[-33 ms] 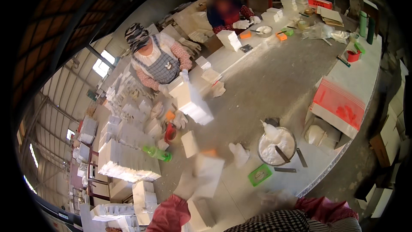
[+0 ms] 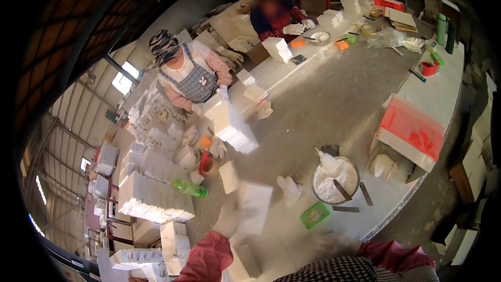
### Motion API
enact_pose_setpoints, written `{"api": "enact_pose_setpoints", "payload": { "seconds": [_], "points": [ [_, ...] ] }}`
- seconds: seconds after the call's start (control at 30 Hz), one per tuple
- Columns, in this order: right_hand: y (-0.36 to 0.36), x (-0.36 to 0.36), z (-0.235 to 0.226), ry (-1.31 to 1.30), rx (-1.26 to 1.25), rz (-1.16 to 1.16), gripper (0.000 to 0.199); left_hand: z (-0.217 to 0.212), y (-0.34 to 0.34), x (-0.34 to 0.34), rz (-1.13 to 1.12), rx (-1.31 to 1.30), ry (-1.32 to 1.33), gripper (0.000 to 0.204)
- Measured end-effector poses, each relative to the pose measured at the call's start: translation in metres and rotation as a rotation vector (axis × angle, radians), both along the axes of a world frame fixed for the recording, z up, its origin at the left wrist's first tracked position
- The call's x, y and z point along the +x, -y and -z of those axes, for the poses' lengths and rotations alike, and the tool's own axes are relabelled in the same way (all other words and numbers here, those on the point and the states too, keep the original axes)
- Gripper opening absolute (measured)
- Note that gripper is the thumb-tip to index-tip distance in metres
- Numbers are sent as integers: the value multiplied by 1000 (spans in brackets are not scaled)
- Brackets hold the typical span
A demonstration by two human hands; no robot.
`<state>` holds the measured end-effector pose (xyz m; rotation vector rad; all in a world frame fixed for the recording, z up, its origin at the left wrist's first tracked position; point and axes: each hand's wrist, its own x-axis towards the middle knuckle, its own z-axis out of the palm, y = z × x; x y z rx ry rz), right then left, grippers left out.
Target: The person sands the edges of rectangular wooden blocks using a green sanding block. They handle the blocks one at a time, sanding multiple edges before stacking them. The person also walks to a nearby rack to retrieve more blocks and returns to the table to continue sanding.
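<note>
My left hand (image 2: 226, 221), in a white glove, grips a thin white tile (image 2: 255, 206) by its left edge and holds it tilted above the table. A stack of white tiles (image 2: 241, 267) lies just below that forearm. My right hand (image 2: 332, 242) is a smear of motion near the front edge, its fingers not readable. Close to it is a green box (image 2: 314, 215). Beyond stands a metal bowl (image 2: 314, 185) of white paste, with a spatula (image 2: 343, 190) and a white squeeze bottle (image 2: 330, 162) in it. Two flat blades (image 2: 366, 193) lie beside the bowl.
Tall stacks of white tiles (image 2: 151, 198) line the left, beside a green bottle (image 2: 190, 188) and red tape (image 2: 205, 163). Across the table, a co-worker in an apron (image 2: 194, 81) handles a tile block (image 2: 232, 125); another person (image 2: 274, 18) works farther back. A red-and-white carton (image 2: 412, 128) stands right.
The picture has shifted slightly. An orange thing that showed behind the tile in my left hand is now hidden. My right hand remains blurred.
</note>
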<state>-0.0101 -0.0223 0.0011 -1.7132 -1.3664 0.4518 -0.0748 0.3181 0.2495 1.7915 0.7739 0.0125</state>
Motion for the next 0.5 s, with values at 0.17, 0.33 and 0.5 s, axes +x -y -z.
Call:
{"api": "enact_pose_setpoints", "payload": {
  "seconds": [0.17, 0.33, 0.5],
  "points": [
    [-6, 13, 27, -126, -32, -62, 24, 56, -53, 115, -163, -253, 79, 49],
    [-14, 24, 9, -145, -15, -32, 24, 123, -124, 215, -250, -363, 144, 41],
    [-19, 28, 10, -167, -30, 11, 23, 160, -144, 292, -312, -535, 342, 52]
  ]
}}
